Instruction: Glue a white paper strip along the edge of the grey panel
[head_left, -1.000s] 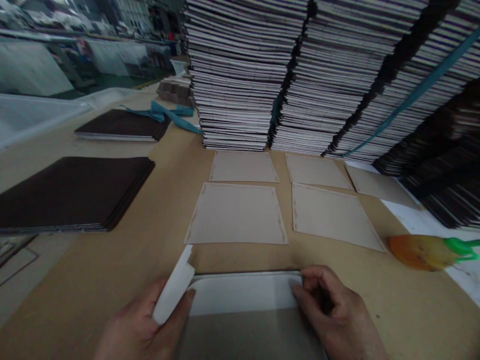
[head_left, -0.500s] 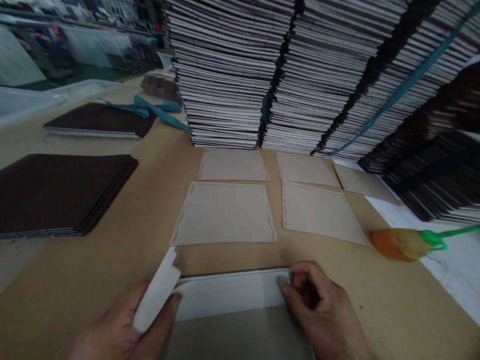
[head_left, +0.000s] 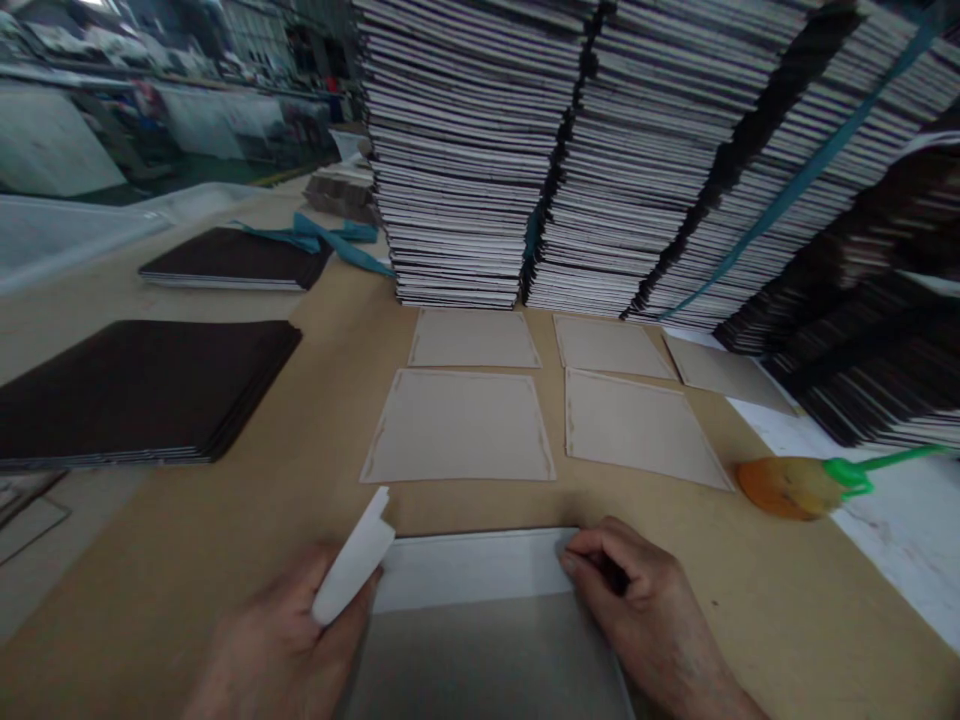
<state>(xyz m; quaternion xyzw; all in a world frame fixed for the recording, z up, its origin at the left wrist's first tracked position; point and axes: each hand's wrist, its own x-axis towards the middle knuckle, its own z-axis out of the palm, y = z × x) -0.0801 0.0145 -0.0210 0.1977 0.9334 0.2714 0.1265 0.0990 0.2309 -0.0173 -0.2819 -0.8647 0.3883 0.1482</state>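
In front of me lies a grey board panel (head_left: 487,660) with a white strip (head_left: 472,575) along its far edge. My left hand (head_left: 292,620) is closed around a flat white scraper-like tool (head_left: 352,570) with a notched end, and its fingers are at the panel's far left corner. The far right corner is pinched between thumb and fingers of my right hand (head_left: 637,600). Just beyond, several grey cardboard sheets (head_left: 465,425) lie flat with smears along their edges. To the right, an orange squeeze bottle (head_left: 787,488) with a green nozzle lies on its side.
Tall stacks of dark-edged boards (head_left: 465,180) stand at the back, tied with teal straps (head_left: 787,190). At left, dark folded panels (head_left: 150,385) lie in a pile, with a smaller pile (head_left: 232,260) behind. The brown tabletop (head_left: 247,490) runs beneath everything.
My left hand, with the white tool, has shifted right and slightly up toward the panel. The white strip's left end, raised before, now looks flatter. My right hand stays at its corner.
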